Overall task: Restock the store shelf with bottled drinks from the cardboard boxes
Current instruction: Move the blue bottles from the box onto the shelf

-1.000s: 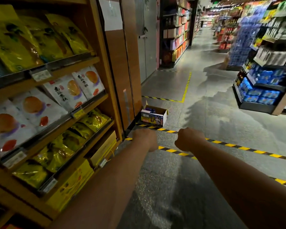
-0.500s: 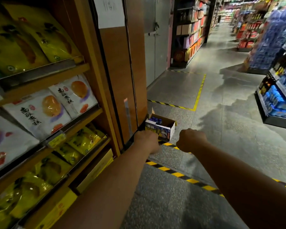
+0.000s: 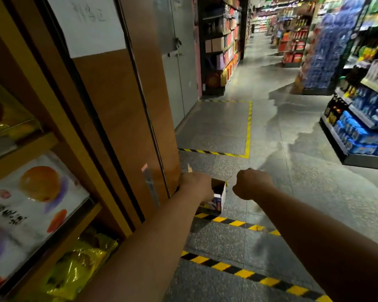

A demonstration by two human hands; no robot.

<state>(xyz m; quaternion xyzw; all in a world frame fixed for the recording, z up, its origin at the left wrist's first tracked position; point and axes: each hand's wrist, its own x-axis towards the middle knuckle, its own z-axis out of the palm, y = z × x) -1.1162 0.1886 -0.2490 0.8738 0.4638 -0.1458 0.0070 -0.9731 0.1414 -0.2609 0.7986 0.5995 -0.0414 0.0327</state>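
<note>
Cardboard box point(image 3: 218, 200) on the floor point(image 3: 314, 182), against the foot of the wooden panel point(image 3: 118, 110), just past a stripe of yellow-and-black tape point(image 3: 229, 222). Stands open top up, one flap raised at its far left. Shows only its right end and a strip of printed side (blue and white, print blurred). Long axis unreadable, contents too dark to name.

Rest of it hidden behind the left hand point(image 3: 195, 184), curled into a fist, fingers tucked together out of sight, nothing seen in it. Right hand point(image 3: 252, 182) just right of the box, likewise a closed fist, holding nothing.

To the left, wooden shelf point(image 3: 20, 147) with a white snack bag point(image 3: 37, 192) and yellow bags point(image 3: 81, 267), blurred and cut off. High on the panel, a white paper sheet point(image 3: 87, 20). Beyond, grey doors point(image 3: 177, 62). Across the aisle, blue packs point(image 3: 358, 136) on low shelving.
</note>
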